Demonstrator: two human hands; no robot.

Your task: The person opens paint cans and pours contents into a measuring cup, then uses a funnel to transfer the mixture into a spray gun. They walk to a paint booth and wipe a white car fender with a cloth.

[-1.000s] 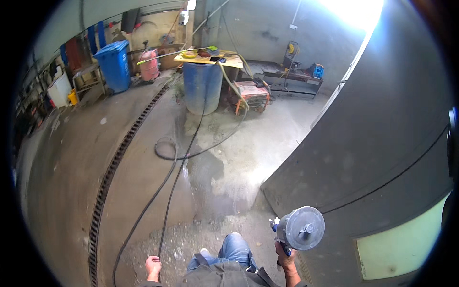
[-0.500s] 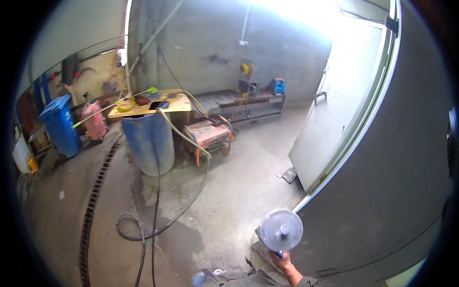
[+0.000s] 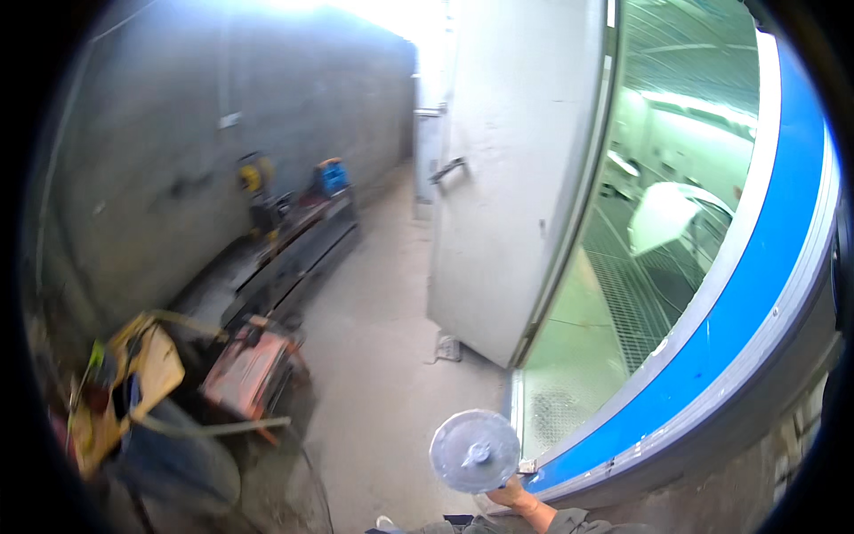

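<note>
My right hand (image 3: 509, 492) is at the lower middle, closed around what looks like a spray gun, mostly hidden under its round, translucent cup (image 3: 454, 449). The cup's lid faces up, with a small pale knob (image 3: 478, 454) in the middle. The hand grips below the cup's near right edge. A grey sleeve (image 3: 578, 523) covers that forearm. My left hand does not show.
A pale door (image 3: 520, 178) stands ajar ahead, beside a green-lit booth with a grated floor (image 3: 623, 294) and a white panel (image 3: 663, 214). A blue-striped frame (image 3: 712, 365) edges the right. An orange machine (image 3: 249, 369), a blue barrel (image 3: 182, 463) and a bench (image 3: 298, 240) stand left.
The view has swung right: the barrel and bench have shifted left, and the lit booth has come into sight. My right hand still holds the spray gun, now nearer the doorway.
</note>
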